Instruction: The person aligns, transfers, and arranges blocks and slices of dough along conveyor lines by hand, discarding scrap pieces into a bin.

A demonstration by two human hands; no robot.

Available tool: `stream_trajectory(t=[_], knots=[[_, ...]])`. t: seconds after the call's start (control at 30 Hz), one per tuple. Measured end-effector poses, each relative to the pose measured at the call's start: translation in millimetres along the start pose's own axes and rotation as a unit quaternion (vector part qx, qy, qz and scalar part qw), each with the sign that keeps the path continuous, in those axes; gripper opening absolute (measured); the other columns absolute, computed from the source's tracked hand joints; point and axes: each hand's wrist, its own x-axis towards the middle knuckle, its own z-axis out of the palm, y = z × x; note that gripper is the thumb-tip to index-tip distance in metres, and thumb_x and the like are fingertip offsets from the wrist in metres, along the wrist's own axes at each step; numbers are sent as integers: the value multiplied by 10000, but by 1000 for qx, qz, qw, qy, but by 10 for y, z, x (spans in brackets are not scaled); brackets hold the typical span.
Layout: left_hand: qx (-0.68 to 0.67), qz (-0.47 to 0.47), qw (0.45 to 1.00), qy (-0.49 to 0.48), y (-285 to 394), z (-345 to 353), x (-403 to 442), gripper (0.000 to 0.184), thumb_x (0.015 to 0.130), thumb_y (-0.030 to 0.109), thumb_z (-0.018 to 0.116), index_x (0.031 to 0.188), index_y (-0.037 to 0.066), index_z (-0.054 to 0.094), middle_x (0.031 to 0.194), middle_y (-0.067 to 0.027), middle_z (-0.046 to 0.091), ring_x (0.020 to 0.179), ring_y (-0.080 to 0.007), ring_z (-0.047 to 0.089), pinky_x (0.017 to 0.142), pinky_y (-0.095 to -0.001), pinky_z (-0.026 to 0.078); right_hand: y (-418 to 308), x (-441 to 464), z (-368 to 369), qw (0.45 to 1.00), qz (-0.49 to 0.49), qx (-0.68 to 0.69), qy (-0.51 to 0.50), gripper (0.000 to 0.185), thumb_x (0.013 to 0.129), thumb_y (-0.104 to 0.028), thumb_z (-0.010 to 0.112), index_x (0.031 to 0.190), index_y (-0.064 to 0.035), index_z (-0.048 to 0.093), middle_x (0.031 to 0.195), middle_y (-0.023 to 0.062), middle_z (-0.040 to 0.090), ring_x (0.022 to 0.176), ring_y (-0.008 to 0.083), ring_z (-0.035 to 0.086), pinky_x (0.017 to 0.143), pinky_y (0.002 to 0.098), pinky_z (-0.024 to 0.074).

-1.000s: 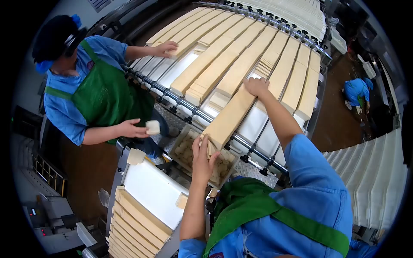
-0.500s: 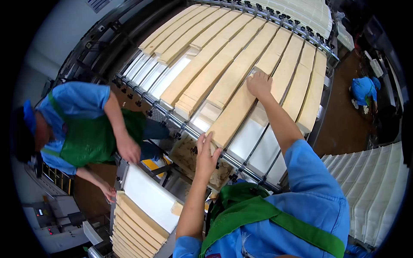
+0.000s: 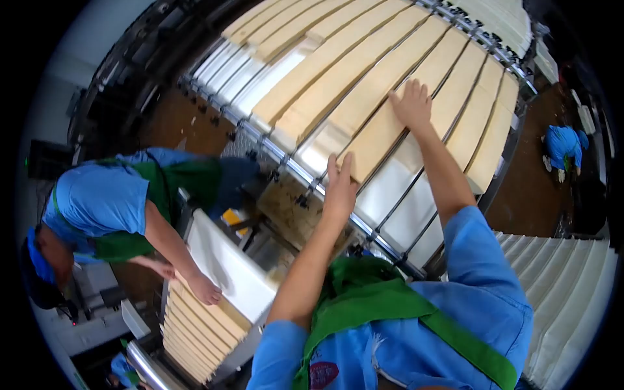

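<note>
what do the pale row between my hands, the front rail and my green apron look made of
Pale row: matte tan, no shine, perhaps dough or wood; hard to tell. Front rail: likely polished metal, from its silvery highlights. Green apron: probably matte cloth, as it hangs in soft folds.

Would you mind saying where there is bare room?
White surface shows under rods between the front rail and the block beneath the right hand; also on the side table beside a co-worker's hand. Pale blocks crowd the back.
</note>
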Motion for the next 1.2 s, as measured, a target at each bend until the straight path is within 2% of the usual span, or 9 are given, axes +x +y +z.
stream_trajectory(t=[0.27,0.37,0.7,0.87,0.9,0.93,0.97,1.03,1.2], knots=[[-27,5,969,244,-159,-414,-671,632,804,-53,517,1398,24,315,1420,-240,267,1284,-407,360,1061,-431,327,-759,-1017,-659,965,-215,118,-93,794,836,-524,557,1414,-45,298,1470,231,251,1368,420,200,1036,629,197],[-29,-43,942,333,-322,-508,-1001,620,795,-36,523,1382,20,330,1376,-240,309,1276,-399,349,1080,-429,276,-1146,-1548,-1041,942,-243,72,-221,792,772,-337,688,1424,-114,298,1503,171,216,1391,399,166,1061,612,165],[27,-117,925,361,-677,-739,-2007,700,816,51,601,1423,28,254,1434,-269,166,1324,-424,242,1096,-452,227,-1121,-1763,-742,950,-310,-18,-14,332,824,-72,541,1106,-222,634,1414,50,409,1319,277,339,980,493,262],[21,-146,891,429,-916,-832,-2699,598,827,79,569,1368,9,324,1351,-238,298,1252,-380,336,1058,-453,285,-1119,-1685,-687,929,-364,26,62,209,774,-148,608,958,-60,654,991,141,634,942,305,578,805,453,404],[-15,-146,877,458,-996,-845,-2847,565,821,76,557,1335,-36,352,1336,-282,309,1249,-424,328,1054,-487,266,-1463,-1681,-953,954,-218,-159,-128,199,757,-122,611,937,-46,643,921,141,634,865,294,589,749,436,423],[-12,-162,865,475,-1088,-870,-3012,567,822,85,565,1332,-44,351,1334,-287,307,1248,-430,319,1048,-491,270,-1202,-1733,-749,943,-316,91,46,185,774,-95,584,940,-31,637,935,176,636,853,320,601,746,437,448],[-12,-177,854,490,-1195,-909,-3202,570,824,93,573,1328,-52,349,1332,-292,306,1247,-436,311,1043,-494,273,-1320,-1825,-869,955,-224,190,-40,176,853,-110,555,997,-19,597,967,181,637,878,305,614,776,403,474],[84,-274,804,521,-1457,-1005,-3616,608,822,116,598,1338,-57,327,1323,-310,302,1237,-444,306,1034,-495,282,-1538,-1995,-841,903,-116,381,-159,298,937,-176,519,1161,15,470,1035,150,618,927,249,601,819,310,471],[135,-557,640,511,-2162,-1109,-4410,895,739,237,749,1371,-94,208,1285,-372,292,1190,-469,316,1010,-511,306,-2600,-2514,-962,884,-307,288,-202,458,883,-147,591,1282,23,444,1212,180,538,1108,293,521,954,381,401]])
